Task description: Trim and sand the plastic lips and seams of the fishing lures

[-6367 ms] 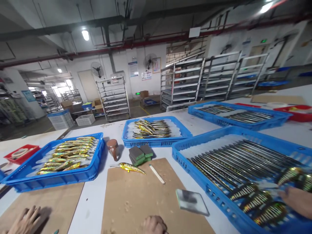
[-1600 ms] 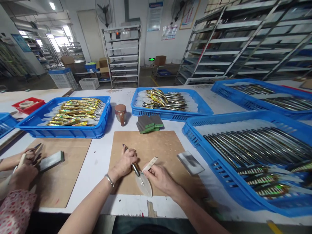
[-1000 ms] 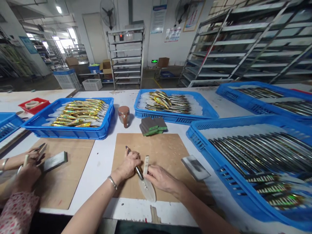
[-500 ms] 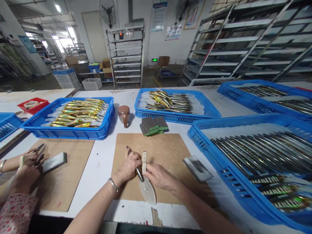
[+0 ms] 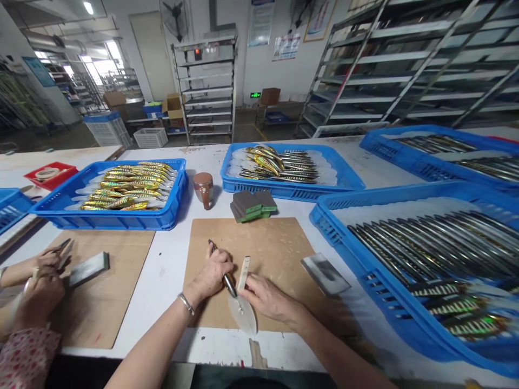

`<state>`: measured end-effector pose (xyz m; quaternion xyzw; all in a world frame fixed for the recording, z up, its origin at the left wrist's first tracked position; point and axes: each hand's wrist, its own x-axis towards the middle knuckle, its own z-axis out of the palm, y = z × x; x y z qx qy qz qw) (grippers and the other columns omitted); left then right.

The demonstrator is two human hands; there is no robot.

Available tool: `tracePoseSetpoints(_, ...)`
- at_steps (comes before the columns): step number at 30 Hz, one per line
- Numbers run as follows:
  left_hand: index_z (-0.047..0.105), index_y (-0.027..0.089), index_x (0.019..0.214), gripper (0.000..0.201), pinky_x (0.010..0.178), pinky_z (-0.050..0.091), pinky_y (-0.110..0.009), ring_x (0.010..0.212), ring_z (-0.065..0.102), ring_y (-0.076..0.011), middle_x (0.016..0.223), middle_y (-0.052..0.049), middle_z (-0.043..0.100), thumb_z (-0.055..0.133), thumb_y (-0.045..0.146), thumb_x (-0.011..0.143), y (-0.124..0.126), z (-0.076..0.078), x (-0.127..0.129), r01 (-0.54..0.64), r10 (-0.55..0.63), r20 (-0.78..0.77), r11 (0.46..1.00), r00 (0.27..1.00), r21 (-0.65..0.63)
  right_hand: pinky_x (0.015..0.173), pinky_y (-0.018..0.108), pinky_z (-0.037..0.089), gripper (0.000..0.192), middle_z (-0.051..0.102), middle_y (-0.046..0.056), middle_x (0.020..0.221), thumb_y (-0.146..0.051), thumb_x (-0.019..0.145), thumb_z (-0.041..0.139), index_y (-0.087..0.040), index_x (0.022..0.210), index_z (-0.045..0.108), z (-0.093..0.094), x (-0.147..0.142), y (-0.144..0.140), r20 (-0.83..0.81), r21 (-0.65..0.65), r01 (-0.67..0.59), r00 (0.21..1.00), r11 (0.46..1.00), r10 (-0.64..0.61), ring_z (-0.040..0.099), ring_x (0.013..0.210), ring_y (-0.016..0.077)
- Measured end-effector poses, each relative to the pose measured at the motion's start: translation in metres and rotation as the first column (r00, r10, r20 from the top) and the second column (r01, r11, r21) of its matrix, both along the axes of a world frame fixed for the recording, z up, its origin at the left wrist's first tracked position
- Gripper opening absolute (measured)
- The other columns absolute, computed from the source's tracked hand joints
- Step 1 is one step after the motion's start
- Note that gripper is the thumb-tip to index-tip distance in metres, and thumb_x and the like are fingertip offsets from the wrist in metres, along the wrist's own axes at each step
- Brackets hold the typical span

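While the left hand wraps around a dark fish-shaped lure, pressing it down over a sheet of cardboard on the desk, the right hand pinches a pale, flat stick right beside it. From where I stand, the lure lies on a slant: its dark tip pokes out past the left fingers, far side and leftward, and the long axis runs back toward the person and a little to the right, ending in a clear oval lip that reaches the cardboard's near edge. The left hand covers the middle of the body; the right is the nearer to the joint where body meets lip, sitting just to the right of it. The stick stands between the two hands, its visible end pointing away from the person; its lower end is hidden by the fingers, so I cannot tell whether it touches the lure.

A grey slab lies to the right, partly on the cardboard, near a large blue tray of similar lures. Green-edged blocks sit beyond the cardboard. Off to the left, a co-worker's hands are busy over another sheet.
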<state>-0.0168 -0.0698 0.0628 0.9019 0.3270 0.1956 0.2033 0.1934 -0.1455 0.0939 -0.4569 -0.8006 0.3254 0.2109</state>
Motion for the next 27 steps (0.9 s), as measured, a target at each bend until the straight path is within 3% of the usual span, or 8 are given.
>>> tracePoseSetpoints(7,0.072,0.022,0.087,0.020,0.124,0.013,-0.059,0.115,0.055,-0.0245,0.102,-0.006,0.068,0.059,0.007,0.087,-0.001,0.005,0.000,-0.007,0.006,-0.044,1.000,0.999,-0.021,0.079,0.032,0.047,0.012,0.068,0.006,0.096,-0.022,0.102,0.050,-0.022,0.092,0.057,-0.016,0.001,0.009,0.063,0.080,-0.039,0.997,0.996,0.034,0.063,0.086,0.0202)
tracePoseSetpoints(20,0.070,0.021,0.083,0.018,0.125,0.013,-0.057,0.109,0.055,-0.0227,0.100,-0.006,0.068,0.059,0.011,0.093,-0.003,0.008,0.000,-0.028,0.028,-0.033,1.000,0.999,-0.003,0.068,0.029,0.041,0.016,0.065,0.002,0.080,-0.025,0.101,0.048,-0.022,0.089,0.056,-0.016,-0.002,0.005,0.033,0.074,0.105,0.994,0.992,-0.108,0.060,0.071,0.0180)
tracePoseSetpoints(27,0.068,0.021,0.083,0.016,0.123,0.014,-0.059,0.107,0.055,-0.0231,0.099,-0.005,0.068,0.061,0.007,0.087,-0.001,0.002,0.000,-0.024,0.025,-0.028,1.000,0.999,0.009,0.079,0.030,0.047,0.012,0.069,0.005,0.091,-0.022,0.101,0.051,-0.022,0.091,0.058,-0.012,0.002,0.003,0.038,0.082,0.007,0.999,0.997,-0.010,0.063,0.084,0.0194)
